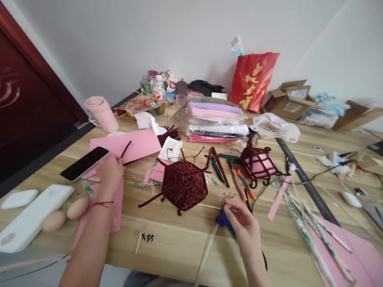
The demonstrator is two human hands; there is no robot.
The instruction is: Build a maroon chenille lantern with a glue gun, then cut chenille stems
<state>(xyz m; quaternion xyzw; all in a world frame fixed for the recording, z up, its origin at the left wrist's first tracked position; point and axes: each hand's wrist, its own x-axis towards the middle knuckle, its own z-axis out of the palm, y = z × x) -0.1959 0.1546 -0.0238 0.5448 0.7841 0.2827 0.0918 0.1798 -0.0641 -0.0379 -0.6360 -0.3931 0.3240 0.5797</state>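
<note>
My left hand (110,172) is closed on a short dark brown pipe cleaner (126,149), which sticks up from the fingers over pink paper. My right hand (243,221) grips a blue hot glue gun (223,218) near the table's front; a clear glue stick (207,251) trails out of its back. Between the hands stands a woven brown pipe-cleaner piece (187,187), many-sided, with loose stems poking out. Farther right is a small lantern-like frame (259,163) of the same brown stems around pink paper. Orange-handled pliers (237,179) and green-handled cutters (218,168) lie between these two pieces.
A phone (84,163), a white power bank (36,217) and two egg-shaped objects (66,214) lie at left. Packs of coloured pipe cleaners (215,119) stand behind. At right are wrapped glue sticks (311,235) on pink sheets, and cables. A red bag (254,81) stands at the wall.
</note>
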